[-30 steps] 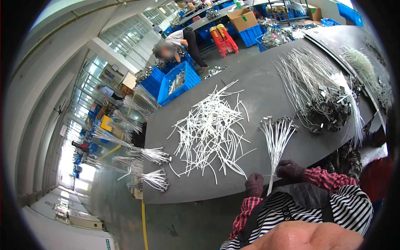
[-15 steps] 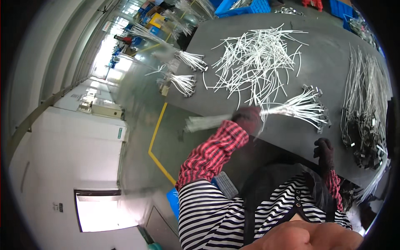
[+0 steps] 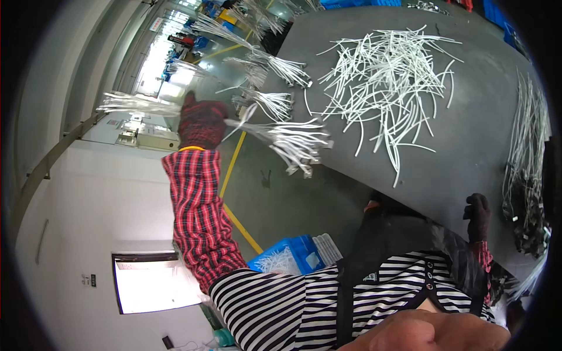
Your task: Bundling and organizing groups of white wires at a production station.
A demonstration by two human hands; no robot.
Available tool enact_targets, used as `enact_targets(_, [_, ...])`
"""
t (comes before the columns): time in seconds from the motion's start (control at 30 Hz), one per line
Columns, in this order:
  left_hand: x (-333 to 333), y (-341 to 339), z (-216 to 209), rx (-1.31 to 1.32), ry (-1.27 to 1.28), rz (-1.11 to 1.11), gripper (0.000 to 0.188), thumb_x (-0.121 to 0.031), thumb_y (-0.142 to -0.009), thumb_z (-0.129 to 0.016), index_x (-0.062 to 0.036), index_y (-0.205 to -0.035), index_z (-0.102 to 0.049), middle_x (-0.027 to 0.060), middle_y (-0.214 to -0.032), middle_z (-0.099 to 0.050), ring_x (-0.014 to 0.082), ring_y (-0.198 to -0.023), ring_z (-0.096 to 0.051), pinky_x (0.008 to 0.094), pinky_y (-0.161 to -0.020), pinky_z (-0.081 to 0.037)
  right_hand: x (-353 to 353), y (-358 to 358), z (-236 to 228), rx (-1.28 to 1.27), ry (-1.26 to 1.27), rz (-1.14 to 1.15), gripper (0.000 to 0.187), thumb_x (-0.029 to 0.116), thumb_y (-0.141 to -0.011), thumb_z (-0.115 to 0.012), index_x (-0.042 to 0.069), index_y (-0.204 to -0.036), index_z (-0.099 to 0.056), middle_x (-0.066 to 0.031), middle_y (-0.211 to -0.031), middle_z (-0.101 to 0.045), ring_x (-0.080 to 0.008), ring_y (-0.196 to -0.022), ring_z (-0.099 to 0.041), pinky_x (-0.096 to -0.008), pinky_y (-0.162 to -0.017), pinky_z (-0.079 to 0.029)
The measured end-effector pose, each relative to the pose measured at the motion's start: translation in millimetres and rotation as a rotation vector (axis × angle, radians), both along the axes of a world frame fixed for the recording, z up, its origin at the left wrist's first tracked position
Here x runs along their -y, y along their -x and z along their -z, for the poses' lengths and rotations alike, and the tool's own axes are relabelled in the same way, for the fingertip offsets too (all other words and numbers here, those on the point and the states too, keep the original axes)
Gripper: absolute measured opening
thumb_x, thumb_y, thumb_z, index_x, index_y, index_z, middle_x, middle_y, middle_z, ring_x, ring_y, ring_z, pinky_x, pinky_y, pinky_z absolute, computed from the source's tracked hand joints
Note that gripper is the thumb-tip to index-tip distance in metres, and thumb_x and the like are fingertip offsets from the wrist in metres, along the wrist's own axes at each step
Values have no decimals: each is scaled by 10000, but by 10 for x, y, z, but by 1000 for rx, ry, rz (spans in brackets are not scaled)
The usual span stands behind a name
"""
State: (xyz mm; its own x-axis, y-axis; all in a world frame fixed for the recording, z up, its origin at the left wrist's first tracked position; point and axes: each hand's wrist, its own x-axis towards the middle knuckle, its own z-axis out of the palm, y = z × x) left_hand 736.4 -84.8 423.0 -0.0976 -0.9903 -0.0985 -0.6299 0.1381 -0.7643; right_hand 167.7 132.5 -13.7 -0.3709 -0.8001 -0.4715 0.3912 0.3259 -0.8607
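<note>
My left hand (image 3: 202, 123), in a dark red-and-black glove, is closed round the middle of a bundle of white cables (image 3: 298, 140). I hold the bundle out to the left, past the table's edge and over the floor. Its fanned end with small connectors points right, a white tie shows beside my hand, and the other end sticks out left. My right hand (image 3: 477, 215), also gloved, is at the table's near right edge. It holds nothing; its fingers are loosely bent, with the thumb apart.
Loose white cables (image 3: 386, 82) lie heaped on the dark table (image 3: 462, 140). Tied bundles (image 3: 272, 105) lie over its left edge. Long cables with dark connectors (image 3: 524, 175) cover the right side. A blue crate (image 3: 301, 251) stands low beside me. A yellow line (image 3: 240, 225) marks the floor.
My left hand has carried the cable bundle left and off the table, beyond its edge. The view has shifted left; my right hand has stayed near the table's edge.
</note>
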Motion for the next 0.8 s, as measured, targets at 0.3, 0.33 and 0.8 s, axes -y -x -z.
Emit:
enact_targets(0.3, [1057,-1953,-119,190,-37,-409,207,-210,-837,-681,-210,-1037,-738,37,-1111,-714,196,-1108,-657,428,-1092,-310,992,-1616,-256,-80,25,46,169,171,-915,-633,35,-1015,-648,-44,-839,-643,-104,-565,-532,-264,-491,-434])
enact_targets(0.33, [1200,-2160,-85,228,-68,-412,232,-215,-847,-679,-217,-1075,-724,47,-1088,-722,211,-1097,-667,425,-1076,-327,1097,-1828,-322,-61,18,0,167,165,-916,-630,30,-1013,-646,-44,-837,-641,-103,-568,-531,-262,-499,-434])
enact_targets(0.8, [2772,-3571,1315,183,-40,-71,233,-118,-907,-536,-190,-1039,-714,85,-1052,-717,249,-1026,-674,484,-1151,-303,1063,-2835,-579,-193,-109,-7,124,115,-907,-618,4,-947,-656,-24,-741,-591,-91,-592,-511,-259,-537,-419])
